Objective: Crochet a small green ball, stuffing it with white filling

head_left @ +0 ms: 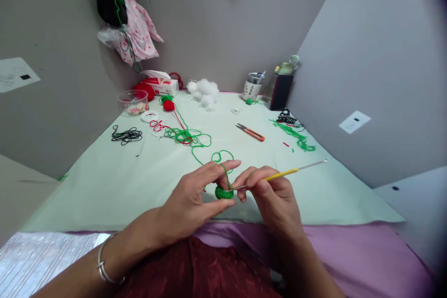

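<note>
Between the thumb and fingers of my left hand (188, 198) is a small, rounded green crochet piece (224, 192). A strand of green yarn (226, 177) runs from it up over my raised left index finger. My right hand (274, 193) is closed around a crochet hook (282, 174) with a yellow handle. One thin metal end of the hook meets the top of the green piece; the other end points up to the right. Loose loops of green yarn (199, 138) lie on the table just beyond my left hand.
On the pale green tabletop (167, 167) lie orange thread snips (252, 132), black yarn (126, 135), green yarn pieces (300, 139) and white stuffing (206, 91). A tissue box (165, 86), a clear tub (134, 102), a pen holder (251, 87) and a phone (281, 92) stand toward the back.
</note>
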`<action>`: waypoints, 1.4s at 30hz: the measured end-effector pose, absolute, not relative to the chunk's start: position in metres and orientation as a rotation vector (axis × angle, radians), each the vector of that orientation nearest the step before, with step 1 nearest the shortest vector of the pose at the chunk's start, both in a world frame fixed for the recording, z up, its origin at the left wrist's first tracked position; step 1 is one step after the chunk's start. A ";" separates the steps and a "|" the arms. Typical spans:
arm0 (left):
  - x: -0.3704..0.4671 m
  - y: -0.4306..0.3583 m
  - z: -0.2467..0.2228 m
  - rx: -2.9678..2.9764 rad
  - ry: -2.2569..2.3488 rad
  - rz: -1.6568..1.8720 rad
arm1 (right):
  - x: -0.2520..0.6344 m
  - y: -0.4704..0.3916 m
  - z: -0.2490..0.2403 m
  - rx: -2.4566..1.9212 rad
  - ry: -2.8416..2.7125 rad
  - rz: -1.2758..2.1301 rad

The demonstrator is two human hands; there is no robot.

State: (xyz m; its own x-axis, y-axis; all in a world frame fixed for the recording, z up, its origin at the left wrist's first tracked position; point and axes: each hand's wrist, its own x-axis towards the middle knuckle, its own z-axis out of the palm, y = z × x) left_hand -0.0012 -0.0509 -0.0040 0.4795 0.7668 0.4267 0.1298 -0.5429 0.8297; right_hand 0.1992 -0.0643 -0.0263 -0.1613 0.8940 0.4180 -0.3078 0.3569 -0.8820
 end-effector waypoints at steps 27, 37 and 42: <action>0.002 -0.048 -0.011 1.591 0.801 0.969 | 0.209 -0.070 -0.022 -0.580 -1.831 0.676; 0.006 -0.059 -0.010 1.398 0.816 1.120 | 0.194 -0.084 -0.041 -0.700 -1.931 -0.175; 0.001 -0.061 -0.005 1.389 0.751 1.079 | 0.194 -0.084 -0.041 -0.676 -1.767 0.017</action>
State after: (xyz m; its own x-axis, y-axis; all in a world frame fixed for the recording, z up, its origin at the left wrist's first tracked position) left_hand 0.0007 -0.0614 -0.0053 0.3692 0.9123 0.1771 -0.1513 -0.1290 0.9800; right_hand 0.1937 -0.0837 -0.0413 -0.1482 0.4475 0.8819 0.4303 0.8321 -0.3499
